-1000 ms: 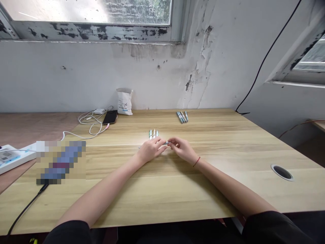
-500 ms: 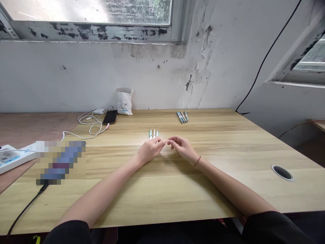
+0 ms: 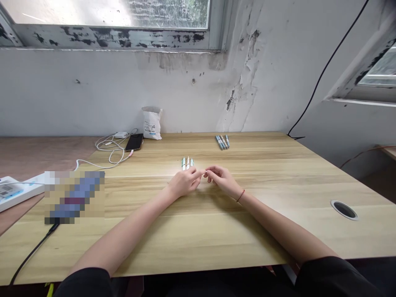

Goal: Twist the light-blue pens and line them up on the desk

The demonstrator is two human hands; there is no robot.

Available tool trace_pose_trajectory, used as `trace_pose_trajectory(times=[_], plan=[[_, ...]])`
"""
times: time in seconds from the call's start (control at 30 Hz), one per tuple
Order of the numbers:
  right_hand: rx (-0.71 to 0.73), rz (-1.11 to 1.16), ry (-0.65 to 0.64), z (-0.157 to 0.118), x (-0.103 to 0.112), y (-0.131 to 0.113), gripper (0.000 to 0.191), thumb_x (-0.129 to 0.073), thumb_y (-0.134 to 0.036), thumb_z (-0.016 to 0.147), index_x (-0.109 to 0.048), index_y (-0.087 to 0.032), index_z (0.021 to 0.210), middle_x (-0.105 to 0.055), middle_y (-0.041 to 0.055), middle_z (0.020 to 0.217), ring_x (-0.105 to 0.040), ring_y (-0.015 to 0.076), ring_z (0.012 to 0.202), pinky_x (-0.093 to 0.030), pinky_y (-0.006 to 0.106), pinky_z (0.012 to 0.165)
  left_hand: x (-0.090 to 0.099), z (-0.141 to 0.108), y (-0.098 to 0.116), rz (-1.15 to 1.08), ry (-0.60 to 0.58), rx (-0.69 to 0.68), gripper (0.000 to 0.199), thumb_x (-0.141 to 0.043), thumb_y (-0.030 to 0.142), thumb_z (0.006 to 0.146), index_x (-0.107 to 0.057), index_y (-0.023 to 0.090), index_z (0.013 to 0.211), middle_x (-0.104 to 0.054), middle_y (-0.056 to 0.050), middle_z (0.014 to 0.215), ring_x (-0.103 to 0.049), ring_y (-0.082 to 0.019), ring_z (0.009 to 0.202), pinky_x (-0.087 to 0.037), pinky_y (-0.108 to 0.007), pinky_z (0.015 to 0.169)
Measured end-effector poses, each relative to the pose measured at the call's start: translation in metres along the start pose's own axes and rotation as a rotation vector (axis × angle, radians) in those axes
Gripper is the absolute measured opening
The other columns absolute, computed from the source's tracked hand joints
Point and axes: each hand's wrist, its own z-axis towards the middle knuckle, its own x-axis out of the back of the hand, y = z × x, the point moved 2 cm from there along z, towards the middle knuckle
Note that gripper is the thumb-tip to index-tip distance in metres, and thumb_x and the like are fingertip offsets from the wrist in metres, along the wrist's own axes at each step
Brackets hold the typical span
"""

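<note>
In the head view, three slim pens (image 3: 187,163) lie side by side on the wooden table (image 3: 266,222), just beyond the left hand (image 3: 182,182), their long axes running near to far; their near ends are hidden by its fingers. At the far side, right of these, a group of four pens (image 3: 222,142) lies slanted, far ends leaning left. The left hand reaches in palm down, fingers pointing right; the right hand (image 3: 224,181) comes from the right, wrist low, thumb and forefinger drawn narrow. Their fingertips meet at a tiny pale spot, too small to identify, so I cannot tell whether either hand grips something. A red bracelet (image 3: 240,196) circles the right wrist. At the far left are a white bag (image 3: 152,123) standing upright, a dark phone (image 3: 134,142) and a coiled white cable (image 3: 114,154), before a stained, peeling wall (image 3: 117,90) under a window (image 3: 117,14).
</note>
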Motion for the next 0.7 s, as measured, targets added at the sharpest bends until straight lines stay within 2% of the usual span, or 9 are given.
trace_pose_trajectory(times=[0.1, 0.2, 0.3, 0.5, 0.6, 0.7], plan=[[-0.018, 0.040, 0.072, 0.002, 0.004, 0.000, 0.021, -0.051, -0.036, 0.079, -0.053, -0.017, 0.088, -0.063, 0.0045, 0.078, -0.054, 0.0113, 0.059, -0.039, 0.022, 0.047, 0.001, 0.000, -0.001, -0.020, -0.003, 0.030, 0.030, -0.039, 0.020, 0.087, -0.051, 0.026, 0.115, -0.053, -0.001, 0.083, -0.054, -0.011, 0.063, -0.043, -0.020, 0.054], [-0.002, 0.010, 0.141, 0.004, 0.008, 0.001, 0.014, -0.047, -0.029, 0.077, -0.053, -0.018, 0.083, -0.057, 0.0001, 0.068, -0.044, 0.0085, 0.050, -0.035, 0.021, 0.044, 0.003, 0.000, -0.002, -0.052, 0.001, 0.070, 0.029, -0.038, 0.020, 0.088, -0.051, 0.026, 0.114, -0.056, -0.001, 0.087, -0.057, -0.011, 0.067, -0.045, -0.020, 0.057], [0.016, -0.097, 0.153, 0.005, 0.011, 0.002, 0.019, -0.043, -0.028, 0.077, -0.059, -0.017, 0.082, -0.053, -0.0005, 0.066, -0.039, 0.0080, 0.047, -0.033, 0.022, 0.044, 0.004, 0.000, -0.002, -0.076, -0.005, 0.088, 0.028, -0.037, 0.021, 0.089, -0.050, 0.025, 0.114, -0.059, -0.002, 0.092, -0.059, -0.012, 0.070, -0.047, -0.021, 0.060], [0.085, -0.220, 0.097, 0.002, 0.008, 0.000, 0.025, -0.052, -0.039, 0.081, -0.062, -0.017, 0.086, -0.061, 0.0025, 0.073, -0.050, 0.0121, 0.060, -0.041, 0.025, 0.054, 0.002, -0.001, -0.001, -0.120, 0.002, 0.049, 0.027, -0.035, 0.022, 0.092, -0.048, 0.022, 0.116, -0.063, -0.003, 0.099, -0.063, -0.014, 0.080, -0.049, -0.024, 0.067], [0.118, -0.224, 0.063, 0.001, 0.006, 0.000, 0.027, -0.054, -0.041, 0.081, -0.062, -0.017, 0.087, -0.064, 0.0041, 0.079, -0.055, 0.0139, 0.065, -0.045, 0.027, 0.060, -0.001, -0.001, -0.001, -0.119, -0.001, 0.064, 0.026, -0.034, 0.026, 0.093, -0.046, 0.020, 0.116, -0.065, -0.004, 0.092, -0.064, -0.015, 0.075, -0.049, -0.025, 0.063], [0.139, -0.255, 0.032, 0.001, 0.005, 0.000, 0.028, -0.052, -0.043, 0.082, -0.063, -0.017, 0.088, -0.064, 0.0040, 0.078, -0.054, 0.0141, 0.065, -0.044, 0.027, 0.059, -0.003, -0.002, -0.001, -0.129, -0.016, 0.078, 0.023, -0.034, 0.027, 0.094, -0.045, 0.019, 0.111, -0.065, -0.003, 0.085, -0.063, -0.015, 0.068, -0.047, -0.025, 0.058]])
